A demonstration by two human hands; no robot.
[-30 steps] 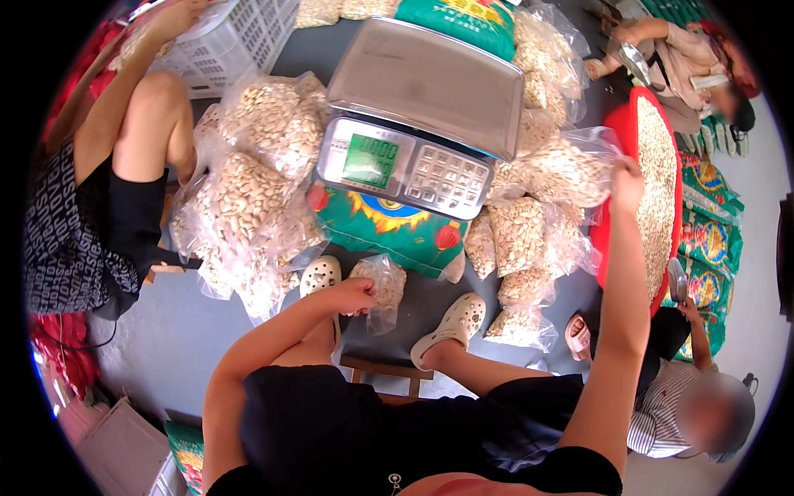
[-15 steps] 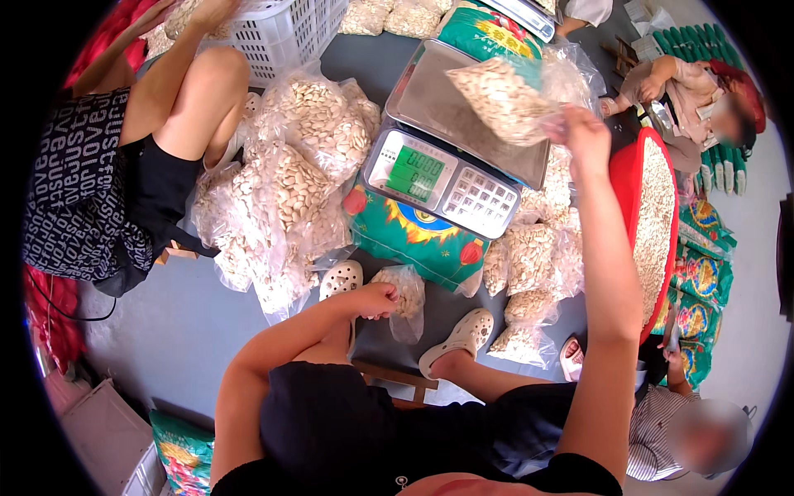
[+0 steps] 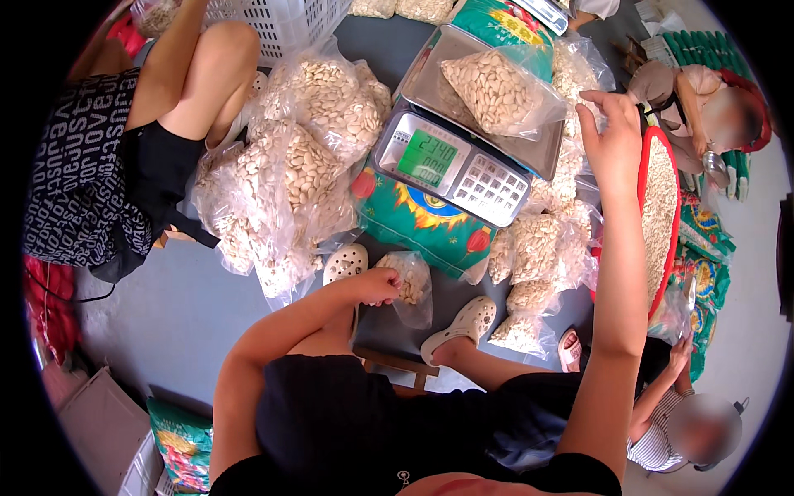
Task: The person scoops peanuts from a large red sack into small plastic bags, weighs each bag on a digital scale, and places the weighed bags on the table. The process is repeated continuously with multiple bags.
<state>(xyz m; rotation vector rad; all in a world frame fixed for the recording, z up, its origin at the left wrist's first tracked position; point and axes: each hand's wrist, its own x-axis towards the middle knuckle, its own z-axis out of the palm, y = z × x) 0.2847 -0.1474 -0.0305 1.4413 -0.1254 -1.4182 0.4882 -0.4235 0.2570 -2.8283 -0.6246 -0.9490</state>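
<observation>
A clear plastic bag of pale, flat pumpkin seeds (image 3: pixel 490 89) rests on the metal pan of the digital scale (image 3: pixel 463 169). My right hand (image 3: pixel 614 132) is just right of the pan, thumb and fingers apart, with nothing in it. Low in front of me, my left hand (image 3: pixel 378 285) is closed in a pinch beside a small, partly filled bag of seeds (image 3: pixel 410 291). Whatever lies between those fingers is too small or hidden to make out. The scale stands on a green printed sack (image 3: pixel 418 219), its green display lit.
Filled seed bags (image 3: pixel 302 157) are heaped left of the scale, others (image 3: pixel 533 248) to its right. A red-rimmed tub of seeds (image 3: pixel 659 211) stands farther right. A white crate (image 3: pixel 281 31) is at the back left. Several people sit around, one (image 3: pixel 178 107) close on the left.
The bag of seeds has come down onto the pan and my right hand has let go, opening and drawing right. The scale's reading has changed. My left hand stays low by the small bag.
</observation>
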